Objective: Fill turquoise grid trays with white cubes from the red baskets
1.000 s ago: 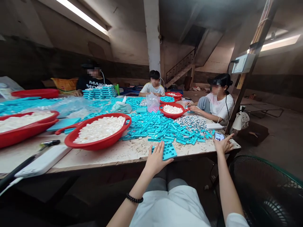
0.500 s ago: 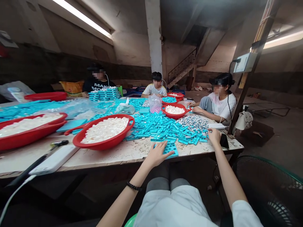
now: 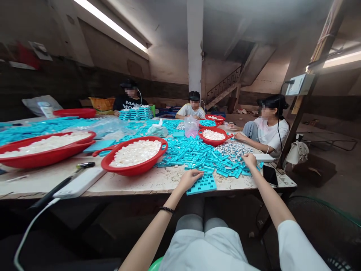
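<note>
A bright blue tray with rows of square pockets (image 3: 205,184) lies flat at the table's front edge. Over its left back corner rests my left hand (image 3: 189,180), fingers drawn together with the thumb; anything between the tips is too small to make out. My right hand (image 3: 249,161) is at the right edge of the heap of small white-and-dark pieces (image 3: 229,149), its fingers curled. What it holds, if anything, is hidden. Many loose blue bars (image 3: 191,152) are heaped behind the tray, reaching toward my right hand.
Red bowls of white pieces stand at left (image 3: 42,160), nearer the middle (image 3: 132,171) and farther back (image 3: 213,142). A white power bank (image 3: 79,184), a hammer (image 3: 66,180) and a phone (image 3: 270,175) lie on the table. Several co-workers sit around it, one at the right (image 3: 270,131).
My left hand's spread fingers have come together, uncovering more of the tray. My right hand has moved inward to the small pieces' edge. The view has shifted.
</note>
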Demonstrator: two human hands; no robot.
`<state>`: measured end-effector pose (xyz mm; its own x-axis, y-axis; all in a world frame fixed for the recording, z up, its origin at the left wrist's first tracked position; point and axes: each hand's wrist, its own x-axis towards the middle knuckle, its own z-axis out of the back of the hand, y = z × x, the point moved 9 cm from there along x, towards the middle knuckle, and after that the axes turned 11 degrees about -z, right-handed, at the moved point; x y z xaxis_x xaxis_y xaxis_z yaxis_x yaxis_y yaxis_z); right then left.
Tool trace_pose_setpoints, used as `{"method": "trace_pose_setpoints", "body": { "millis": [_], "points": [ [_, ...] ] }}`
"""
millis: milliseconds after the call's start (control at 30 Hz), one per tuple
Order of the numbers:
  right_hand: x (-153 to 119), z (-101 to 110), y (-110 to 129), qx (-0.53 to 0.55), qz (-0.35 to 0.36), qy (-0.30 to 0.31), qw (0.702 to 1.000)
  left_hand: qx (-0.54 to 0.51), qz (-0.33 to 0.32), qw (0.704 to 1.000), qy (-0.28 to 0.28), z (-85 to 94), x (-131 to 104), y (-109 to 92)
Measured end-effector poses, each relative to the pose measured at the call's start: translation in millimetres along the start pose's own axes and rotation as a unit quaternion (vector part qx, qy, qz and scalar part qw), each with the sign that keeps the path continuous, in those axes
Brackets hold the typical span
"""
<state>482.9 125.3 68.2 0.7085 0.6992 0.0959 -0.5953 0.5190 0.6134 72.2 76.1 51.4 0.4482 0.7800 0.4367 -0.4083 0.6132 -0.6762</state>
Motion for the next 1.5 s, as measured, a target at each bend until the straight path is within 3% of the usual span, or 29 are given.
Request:
{"method": "trace_pose_setpoints", "body": {
  "millis": [367,567,700,800,967,1167,1300,1500],
  "points": [
    [4.0,-5.0,-4.8,0.051,-0.022,-0.019,0.998,-0.012,-0.018,0.999,-0.029,5.2,-9.4,-5.7],
    [18.8,-15.2,-5.5,0.079,0.002,-0.024,0.997,-0.003,-0.014,0.999,-0.042,8.7,-13.8,-10.3],
    [11.6,-9.4,-3.5,0.153,0.031,-0.027,0.987,-0.017,-0.015,0.999,-0.043,8.8,-13.4,-11.9],
    [-11.5,-10.0,9.0,0.277,0.093,-0.010,0.956,-0.023,-0.013,0.999,-0.046,8.9,-13.5,-11.5],
    [-84.1,-45.6,39.5,0.454,0.124,0.135,0.872,-0.026,-0.007,0.998,-0.051,8.6,-13.9,-9.7],
    [-184.5,-70.2,103.9,0.463,0.221,0.254,0.820,-0.056,-0.006,0.997,-0.056,6.0,-11.8,-4.6],
    [-220.8,-84.5,126.8,0.415,0.284,0.309,0.807,-0.052,-0.004,0.997,-0.060,6.0,-10.7,-2.0],
    [-223.5,-91.3,121.3,0.386,0.287,0.306,0.821,-0.047,0.009,0.997,-0.061,7.7,-10.6,-2.0]
  ]
}}
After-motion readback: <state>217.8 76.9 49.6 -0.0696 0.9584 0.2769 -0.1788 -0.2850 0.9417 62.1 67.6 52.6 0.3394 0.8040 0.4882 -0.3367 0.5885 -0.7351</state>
